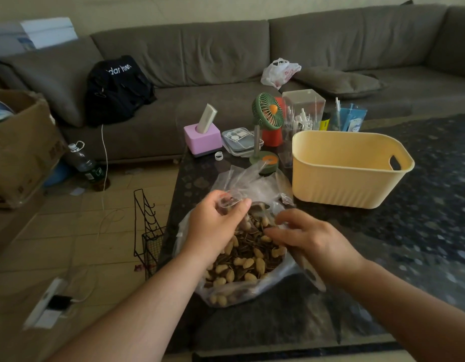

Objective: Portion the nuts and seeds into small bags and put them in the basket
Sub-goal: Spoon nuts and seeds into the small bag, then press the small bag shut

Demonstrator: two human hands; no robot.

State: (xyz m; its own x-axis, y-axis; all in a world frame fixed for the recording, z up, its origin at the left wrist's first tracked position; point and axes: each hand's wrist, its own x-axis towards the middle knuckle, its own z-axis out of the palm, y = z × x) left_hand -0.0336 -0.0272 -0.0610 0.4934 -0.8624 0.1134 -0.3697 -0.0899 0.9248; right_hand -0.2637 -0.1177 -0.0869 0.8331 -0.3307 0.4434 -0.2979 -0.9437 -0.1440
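Observation:
A large clear plastic bag (257, 290) full of peanuts and dark sunflower seeds (245, 259) lies open on the dark patterned table (383, 231). Over its far side, my left hand (215, 226) pinches the mouth of a small clear bag (242, 178) that stands up above the pile. My right hand (307, 236) reaches into the big bag with its fingers curled among the nuts; what they hold is hidden. A pale yellow plastic basket (341, 189) with a handle slot stands to the right, apart from both hands, and looks empty.
Behind the bags stand a green desk fan (268, 113), a pink tissue box (200, 139), a clear acrylic box (302, 105) and pen holders (346, 118). A grey sofa (226, 48) runs along the back. A black wire rack (148, 231) stands at the table's left edge.

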